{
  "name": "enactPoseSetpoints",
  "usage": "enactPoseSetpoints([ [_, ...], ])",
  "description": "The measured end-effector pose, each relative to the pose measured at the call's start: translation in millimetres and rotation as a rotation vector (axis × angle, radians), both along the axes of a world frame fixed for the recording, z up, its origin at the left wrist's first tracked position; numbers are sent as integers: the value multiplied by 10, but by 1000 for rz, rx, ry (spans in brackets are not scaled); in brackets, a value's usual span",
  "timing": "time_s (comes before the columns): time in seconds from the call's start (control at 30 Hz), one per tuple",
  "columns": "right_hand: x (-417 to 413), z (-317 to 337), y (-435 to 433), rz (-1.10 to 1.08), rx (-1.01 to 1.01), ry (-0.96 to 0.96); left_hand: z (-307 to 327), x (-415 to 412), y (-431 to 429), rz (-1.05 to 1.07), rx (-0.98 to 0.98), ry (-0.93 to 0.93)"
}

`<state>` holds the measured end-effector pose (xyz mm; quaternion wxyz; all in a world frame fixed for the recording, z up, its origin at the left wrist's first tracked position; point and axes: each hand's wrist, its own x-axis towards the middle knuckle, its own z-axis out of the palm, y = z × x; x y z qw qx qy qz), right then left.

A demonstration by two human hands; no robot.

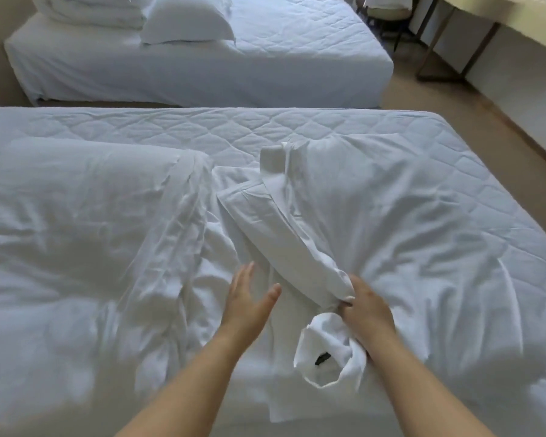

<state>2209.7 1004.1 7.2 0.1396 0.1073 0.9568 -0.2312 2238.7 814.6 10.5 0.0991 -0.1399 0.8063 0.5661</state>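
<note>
The right hand pinched the bunched end of the white folded cotton sheet, lying on the quilted white mattress toward its near edge. The left hand hovered wide open beside it. Barely unfolded, so the spreading looked all ahead.

A white cloth, black-tagged, lies bunched diagonally on the bed.

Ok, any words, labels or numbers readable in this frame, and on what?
None can be read. The only label is a black tag inside the robe collar, by the right hand: too small and blurred to read.
</note>
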Motion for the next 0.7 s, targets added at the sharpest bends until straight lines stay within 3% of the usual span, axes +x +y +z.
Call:
enactPoseSetpoints([
  [0.07, 87, -9, 147, 44, -196, 2, -109, -172, 230, 99, 121, -234],
  [0.2, 94, -114, 194, 345, -294, -58, -214, -374, 546, 171, 257, -267],
  [0.3, 9, -206, 258, 360, 156, 252, -257, -525, 608, 174, 283, -232],
  [0.4, 14, -339, 371, 297, 333, 279, -244, -689, 802, 160, 392, -191],
  [0.57, 64, -448, 382, 270, 280, 195, -144, -782, 961, 220, 249, -3],
  [0.7, 110, -299, 219, 240, 56, 426, 211, -740, 755, 98, 134, 162],
])
